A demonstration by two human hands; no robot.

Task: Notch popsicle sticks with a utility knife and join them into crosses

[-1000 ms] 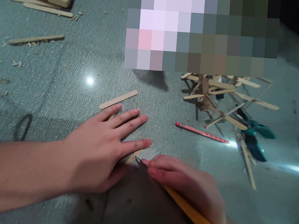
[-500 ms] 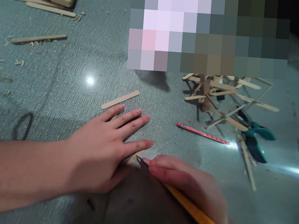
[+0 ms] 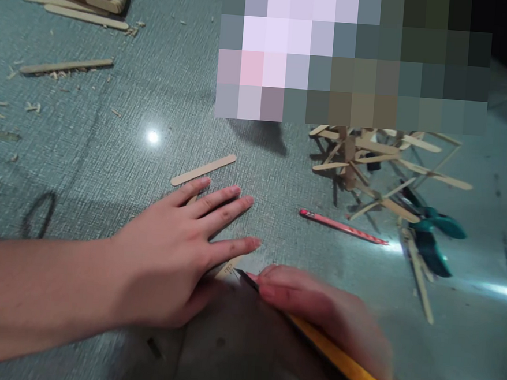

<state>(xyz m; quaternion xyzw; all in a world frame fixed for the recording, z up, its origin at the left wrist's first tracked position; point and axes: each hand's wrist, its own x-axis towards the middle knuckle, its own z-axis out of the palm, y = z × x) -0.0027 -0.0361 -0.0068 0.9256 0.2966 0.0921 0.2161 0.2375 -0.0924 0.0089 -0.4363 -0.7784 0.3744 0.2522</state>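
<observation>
Right hand (image 3: 326, 322) drew back, grip holding knife (image 3: 353, 373) at stick (image 3: 229, 266) edge; left hand (image 3: 179, 254) flat, splayed.

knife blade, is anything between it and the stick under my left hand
Nothing visible. The tip of the knife in the right hand sits at the bare end of the stick, right beside the left hand, which covers the rest of it.
</observation>
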